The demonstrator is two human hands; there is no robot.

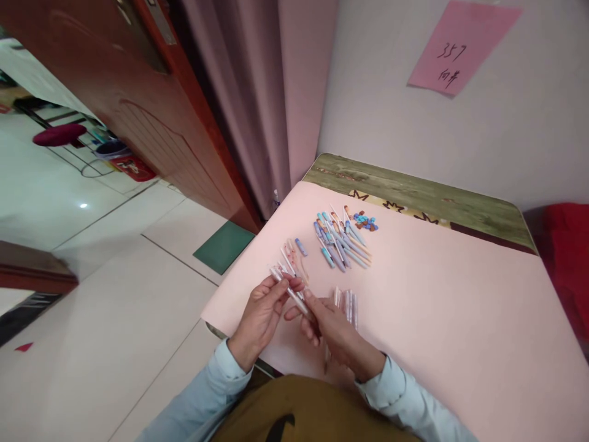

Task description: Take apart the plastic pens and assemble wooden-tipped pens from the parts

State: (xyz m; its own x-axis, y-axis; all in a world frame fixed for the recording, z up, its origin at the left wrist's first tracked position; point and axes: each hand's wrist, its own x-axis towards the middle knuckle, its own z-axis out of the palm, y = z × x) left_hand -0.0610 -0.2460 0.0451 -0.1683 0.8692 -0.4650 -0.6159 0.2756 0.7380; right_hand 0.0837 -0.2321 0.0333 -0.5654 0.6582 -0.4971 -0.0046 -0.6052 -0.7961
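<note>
1. Slender, pale, pen-like tube, straight and smooth with a slight sheen, is held slantwise between both hands, above the near left part of the surface.
2. Far left, a round maroon stool seat tops thin dark metal legs on glossy tiles; next comes a reddish-brown wooden door with curved grooves.
3. A flat green rectangular mat lies on the floor, and a mauve cloth curtain hangs in soft vertical folds.
4. Left hand: its thumb and fingers pinch the upper part of the tube.
5. Just beyond it lie thin whitish and pinkish sticks, with a short blue cylindrical cap beside them.
6. Right hand: thumb and fingers pinch the lower end.
7. Farther back, a loose heap of blue, lilac and cream pens lies crisscrossed; near the right hand, pale lilac tubes lie side by side.
8. Small rounded blue and brown pieces cluster beyond the heap.
9. Matte pale-pink sheeting covers most of the surface, leaving a green wood-grain strip at the back.
10. Far right, red fabric bunches up.
</note>
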